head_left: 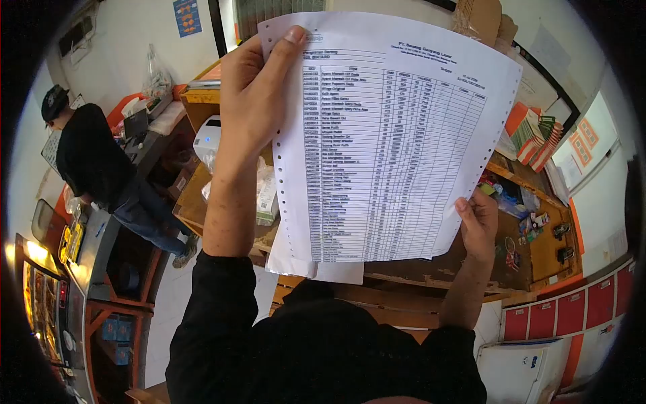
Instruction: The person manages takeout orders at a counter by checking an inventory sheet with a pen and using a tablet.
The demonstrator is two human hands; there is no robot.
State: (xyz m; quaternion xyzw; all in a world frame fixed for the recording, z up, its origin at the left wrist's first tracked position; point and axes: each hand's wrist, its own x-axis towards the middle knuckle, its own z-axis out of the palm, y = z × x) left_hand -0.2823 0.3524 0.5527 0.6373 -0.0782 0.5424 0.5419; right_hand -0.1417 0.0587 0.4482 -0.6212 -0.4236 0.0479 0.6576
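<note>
A printed paper list [383, 155] with punched holes down both side edges is held up in front of me. It carries a table of rows and columns under a heading. My left hand [259, 94] pinches its upper left edge, thumb on the printed face. Lower on the right edge, my right hand [479, 222] grips the sheet, its thumb also on the front. The fingers behind the paper are hidden. More white sheet [340, 272] shows below the bottom edge.
A wooden desk [431, 273] lies behind the paper, with small items [535, 225] and stacked booklets [538, 135] at right. Left, a person in black [94, 151] stands at a counter [101, 246]. A white printer [207, 143] sits on a wooden shelf. Red lockers [568, 312] line the lower right.
</note>
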